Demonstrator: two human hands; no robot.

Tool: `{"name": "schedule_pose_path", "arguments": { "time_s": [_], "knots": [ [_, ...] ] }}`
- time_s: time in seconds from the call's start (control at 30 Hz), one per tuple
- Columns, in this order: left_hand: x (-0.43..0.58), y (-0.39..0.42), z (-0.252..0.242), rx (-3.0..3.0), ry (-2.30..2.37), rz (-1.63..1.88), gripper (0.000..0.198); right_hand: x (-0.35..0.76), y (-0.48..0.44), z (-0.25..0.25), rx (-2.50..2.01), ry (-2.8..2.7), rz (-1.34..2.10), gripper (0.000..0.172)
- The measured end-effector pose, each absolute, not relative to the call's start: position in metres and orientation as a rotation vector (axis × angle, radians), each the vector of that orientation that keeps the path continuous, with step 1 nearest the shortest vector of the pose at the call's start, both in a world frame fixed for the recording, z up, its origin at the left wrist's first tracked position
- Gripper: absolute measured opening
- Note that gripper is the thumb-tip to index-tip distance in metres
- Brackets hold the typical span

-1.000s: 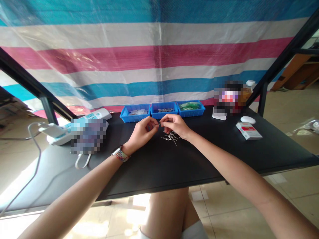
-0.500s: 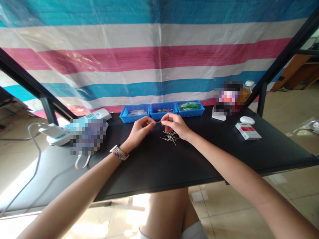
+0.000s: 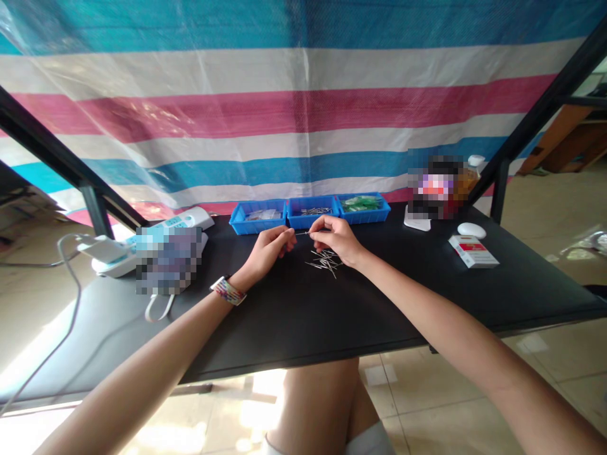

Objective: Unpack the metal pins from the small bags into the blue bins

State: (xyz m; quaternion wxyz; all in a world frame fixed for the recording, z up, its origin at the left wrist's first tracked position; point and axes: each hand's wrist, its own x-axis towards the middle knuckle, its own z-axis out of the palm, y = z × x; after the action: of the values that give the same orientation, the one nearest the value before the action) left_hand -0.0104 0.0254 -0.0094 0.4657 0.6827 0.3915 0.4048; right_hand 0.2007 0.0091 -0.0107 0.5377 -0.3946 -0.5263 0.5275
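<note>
A thin metal pin (image 3: 302, 233) spans the small gap between my two hands, above the table and in front of the blue bins. My right hand (image 3: 336, 240) pinches its right end between thumb and fingertips. The fingers of my left hand (image 3: 271, 248) are curled closed with the thumb on top, and the pin's left end meets them; any small part inside that grip is hidden. Just below my right hand lies a loose pile of similar thin metal pins (image 3: 324, 263) on the black table (image 3: 303, 316).
Behind my hands stand three blue bins: one with clear packets (image 3: 236, 222), one with metal pins (image 3: 296, 219), one with green packets (image 3: 364, 217). A power strip (image 3: 190, 220) and cable are left. A red-white box (image 3: 474, 253) and white oval case (image 3: 471, 230) are right.
My left thumb and fingers have shifted and curled in more at the pin's left end, and the hands are slightly further apart. The pile and bins stay put.
</note>
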Motion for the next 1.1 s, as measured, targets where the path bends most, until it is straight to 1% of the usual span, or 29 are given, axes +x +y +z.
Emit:
{"name": "schedule_pose_path", "arguments": {
  "time_s": [0.17,0.3,0.53,0.63,0.73,0.77,0.87,0.9,0.93,1.03,1.1],
  "knots": [
    [-0.011,0.026,-0.011,1.674,0.937,1.026,0.041,0.201,0.008,-0.009,-0.948,-1.261,1.248,0.022],
    [-0.01,0.024,-0.009,1.667,0.919,1.069,0.034,0.203,0.007,-0.007,-0.959,-1.225,1.314,0.022],
    [-0.009,0.022,-0.008,1.727,0.938,1.055,0.034,0.203,0.007,-0.008,-0.926,-1.14,1.399,0.019],
    [-0.009,0.021,-0.009,1.771,0.947,1.019,0.035,0.204,0.011,-0.009,-0.885,-1.114,1.35,0.019],
    [-0.008,0.018,-0.01,1.935,0.941,0.939,0.029,0.207,0.019,-0.005,-0.833,-1.028,1.222,0.02],
    [-0.008,0.016,-0.01,2.02,0.929,0.895,0.026,0.209,0.021,-0.003,-0.826,-0.989,1.191,0.021],
    [-0.006,0.012,-0.011,2.306,0.872,0.743,0.017,0.217,0.027,0.001,-0.895,-0.904,1.184,0.034],
    [-0.006,0.012,-0.012,2.393,0.856,0.705,0.015,0.219,0.028,0.0,-0.941,-0.897,1.2,0.035],
    [-0.006,0.011,-0.013,2.468,0.846,0.67,0.014,0.22,0.028,-0.001,-0.986,-0.9,1.214,0.032],
    [-0.006,0.011,-0.013,2.578,0.834,0.613,0.009,0.221,0.027,-0.008,-1.062,-0.947,1.218,0.013],
    [-0.007,0.012,-0.013,2.576,0.806,0.608,0.007,0.219,0.025,-0.011,-1.059,-0.987,1.2,0.009]
  ]
}}
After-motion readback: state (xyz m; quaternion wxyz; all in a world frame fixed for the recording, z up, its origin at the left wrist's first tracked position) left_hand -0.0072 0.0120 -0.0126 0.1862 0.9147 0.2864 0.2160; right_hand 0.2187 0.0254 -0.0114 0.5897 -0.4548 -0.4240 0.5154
